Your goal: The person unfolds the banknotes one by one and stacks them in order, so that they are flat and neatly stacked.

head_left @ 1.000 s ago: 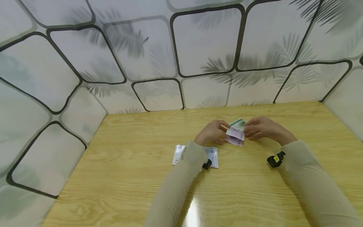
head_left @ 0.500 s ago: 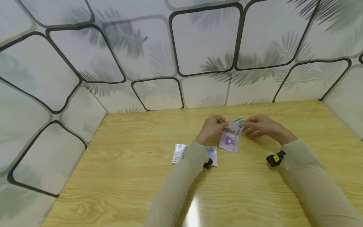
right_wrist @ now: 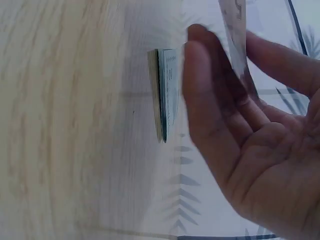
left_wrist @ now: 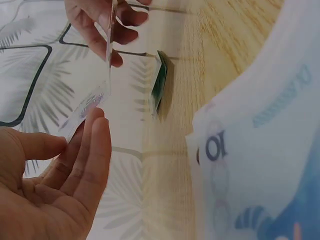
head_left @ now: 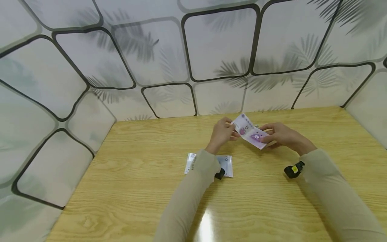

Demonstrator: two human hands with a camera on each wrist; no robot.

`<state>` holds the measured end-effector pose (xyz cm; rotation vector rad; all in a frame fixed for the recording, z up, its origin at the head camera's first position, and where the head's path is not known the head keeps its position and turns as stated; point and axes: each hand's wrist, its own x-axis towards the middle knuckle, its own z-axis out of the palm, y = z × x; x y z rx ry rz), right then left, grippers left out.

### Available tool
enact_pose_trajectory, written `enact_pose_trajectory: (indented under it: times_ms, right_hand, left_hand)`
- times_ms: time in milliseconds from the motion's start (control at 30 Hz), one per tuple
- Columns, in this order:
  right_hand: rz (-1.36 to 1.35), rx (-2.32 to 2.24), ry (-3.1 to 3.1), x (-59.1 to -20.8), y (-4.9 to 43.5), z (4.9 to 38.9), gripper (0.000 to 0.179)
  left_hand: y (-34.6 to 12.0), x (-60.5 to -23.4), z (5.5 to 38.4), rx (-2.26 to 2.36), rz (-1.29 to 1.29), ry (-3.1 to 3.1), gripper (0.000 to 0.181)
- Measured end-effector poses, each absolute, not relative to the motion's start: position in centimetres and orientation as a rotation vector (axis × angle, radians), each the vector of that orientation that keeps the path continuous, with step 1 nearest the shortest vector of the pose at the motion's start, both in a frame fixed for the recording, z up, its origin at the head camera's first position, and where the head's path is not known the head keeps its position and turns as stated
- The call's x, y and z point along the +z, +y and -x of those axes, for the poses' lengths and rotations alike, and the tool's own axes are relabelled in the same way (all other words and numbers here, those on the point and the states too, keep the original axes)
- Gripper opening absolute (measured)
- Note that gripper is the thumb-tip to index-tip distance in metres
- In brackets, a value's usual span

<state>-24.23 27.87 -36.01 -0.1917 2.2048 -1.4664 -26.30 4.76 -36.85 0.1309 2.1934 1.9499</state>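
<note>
A purple banknote [head_left: 250, 132] marked 5 is stretched between both hands above the table, with a crease across its middle. My left hand [head_left: 221, 133] pinches its upper left end between thumb and fingers. The opposite end is pinched by my right hand [head_left: 279, 136], whose thumb lies over the note. Beyond them, a folded green banknote [right_wrist: 169, 92] stands on the tabletop; in the head view it is mostly hidden. Beneath my left forearm lie bluish-white banknotes [head_left: 226, 165], partly covered by the sleeve; the left wrist view shows a 10 printed on one.
The wooden table [head_left: 136, 188] runs back to a patterned wall [head_left: 217, 97] close behind the hands. Black wrist cameras, one at the right cuff [head_left: 294, 169], hang under each sleeve.
The purple banknote was folded, then hung down partly opened, and is now spread out and tilted between the hands. My left hand has risen slightly and moved left.
</note>
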Motion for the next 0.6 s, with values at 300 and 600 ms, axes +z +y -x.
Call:
enact_pose_trajectory:
  times_ms: [300, 600]
  right_hand:
    - [0.182, -1.525, 2.248, -35.5, 27.9, 23.9, 0.04]
    - [0.173, -1.676, 2.15, -35.9, 28.2, 24.0, 0.039]
  left_hand:
    - [3.3, -37.0, 26.9, 1.795, -0.178, 2.301, 0.026]
    - [2.0, -37.5, 26.5, 1.784, -0.268, 2.263, 0.03]
